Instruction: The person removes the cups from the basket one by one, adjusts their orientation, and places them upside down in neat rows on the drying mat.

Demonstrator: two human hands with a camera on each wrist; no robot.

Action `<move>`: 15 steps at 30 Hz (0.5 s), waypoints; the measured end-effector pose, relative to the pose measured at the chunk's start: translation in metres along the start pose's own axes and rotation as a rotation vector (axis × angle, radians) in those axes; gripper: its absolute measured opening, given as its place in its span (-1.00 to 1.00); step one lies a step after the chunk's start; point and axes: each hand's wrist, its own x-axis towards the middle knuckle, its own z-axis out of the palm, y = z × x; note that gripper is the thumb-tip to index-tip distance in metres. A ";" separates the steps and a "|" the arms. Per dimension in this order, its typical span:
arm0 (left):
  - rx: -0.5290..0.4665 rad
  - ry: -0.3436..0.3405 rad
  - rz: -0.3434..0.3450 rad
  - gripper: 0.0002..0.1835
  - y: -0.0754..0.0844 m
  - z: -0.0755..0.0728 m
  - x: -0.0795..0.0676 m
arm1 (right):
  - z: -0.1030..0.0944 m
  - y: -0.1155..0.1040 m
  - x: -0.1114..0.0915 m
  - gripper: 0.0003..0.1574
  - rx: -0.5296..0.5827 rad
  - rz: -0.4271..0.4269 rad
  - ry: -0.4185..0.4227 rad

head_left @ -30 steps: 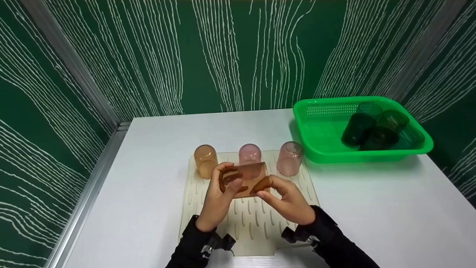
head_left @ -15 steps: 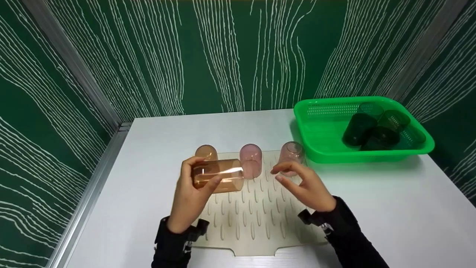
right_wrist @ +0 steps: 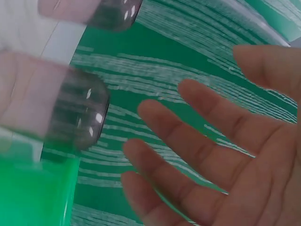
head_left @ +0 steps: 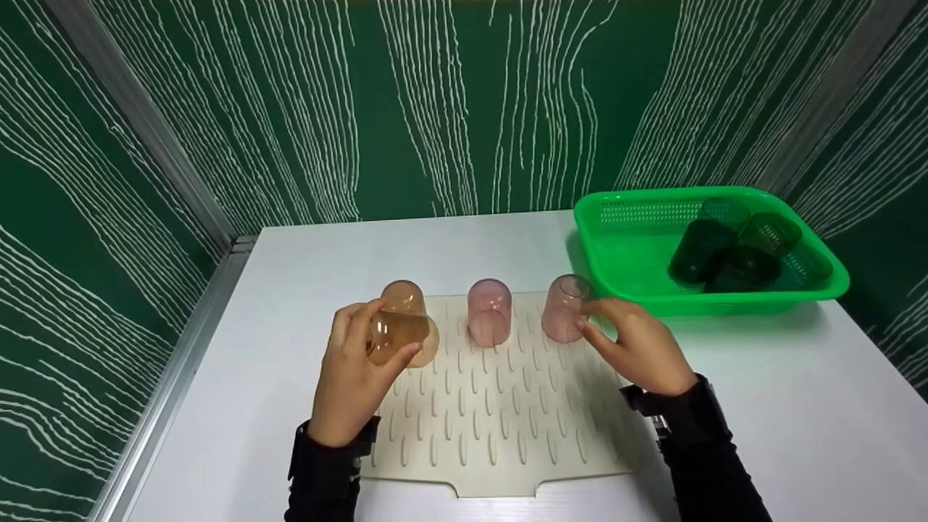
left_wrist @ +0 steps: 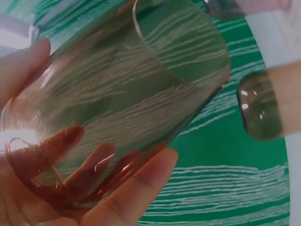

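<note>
My left hand (head_left: 351,377) grips a clear amber glass (left_wrist: 113,94), its fingers and thumb around the base end. The glass is tipped, its mouth turned away from the palm. In the head view it overlaps another amber glass (head_left: 403,293), which stands upside down at the back left of a pale ribbed drying mat (head_left: 500,467). In line with that one are an upturned pink glass (head_left: 489,312) and, at the right, an upturned greyish-pink glass (head_left: 560,308). Beside the latter, my right hand (head_left: 645,348) has loosely bent, spread fingers (right_wrist: 164,120) and holds nothing.
A green plastic basket (head_left: 725,307) stands on the white table (head_left: 319,250) at the back right, with several dark-looking glasses (head_left: 699,250) lying in its right half. Green panels (head_left: 406,109) with white lines enclose the table at the back and sides.
Both hands held the amber glass; the right hand has let go and moved right. The left hand has carried the glass left and turned its mouth away from me.
</note>
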 end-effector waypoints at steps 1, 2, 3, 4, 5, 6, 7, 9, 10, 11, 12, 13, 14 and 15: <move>0.027 -0.007 0.000 -0.27 -0.001 0.000 0.000 | -0.001 0.001 0.000 -0.66 -0.023 0.016 -0.010; 0.050 -0.013 -0.001 -0.25 -0.003 0.001 0.001 | -0.001 0.003 0.000 -0.65 -0.045 0.030 -0.022; 0.073 -0.021 -0.004 -0.24 -0.005 0.002 0.001 | -0.001 0.004 0.000 -0.64 -0.068 0.042 -0.033; 0.091 -0.029 -0.007 -0.22 -0.007 0.003 0.001 | -0.001 0.005 -0.001 -0.63 -0.085 0.050 -0.046; 0.107 -0.037 -0.011 -0.20 -0.009 0.004 0.001 | -0.001 0.006 -0.001 -0.63 -0.097 0.057 -0.057; 0.120 -0.045 -0.015 -0.19 -0.011 0.005 0.002 | -0.001 0.006 -0.001 -0.63 -0.105 0.066 -0.068; 0.131 -0.052 -0.020 -0.18 -0.013 0.006 0.002 | -0.001 0.006 -0.001 -0.63 -0.111 0.075 -0.078; 0.150 -0.067 -0.024 -0.17 -0.017 0.008 0.002 | 0.000 0.007 -0.001 -0.63 -0.115 0.087 -0.091; 0.156 -0.075 -0.021 -0.17 -0.019 0.009 0.002 | 0.000 0.007 -0.001 -0.63 -0.114 0.092 -0.100; 0.159 -0.084 -0.019 -0.19 -0.021 0.011 0.002 | 0.000 0.007 -0.001 -0.63 -0.113 0.096 -0.108; 0.160 -0.094 -0.016 -0.21 -0.023 0.012 0.001 | 0.001 0.007 -0.001 -0.63 -0.113 0.099 -0.117; 0.163 -0.103 -0.014 -0.22 -0.025 0.014 0.001 | 0.001 0.007 -0.001 -0.63 -0.113 0.099 -0.125; 0.165 -0.113 -0.009 -0.23 -0.027 0.016 0.001 | 0.001 0.007 -0.001 -0.64 -0.112 0.099 -0.133; 0.166 -0.124 -0.007 -0.24 -0.029 0.018 0.000 | 0.002 0.006 -0.001 -0.63 -0.111 0.099 -0.140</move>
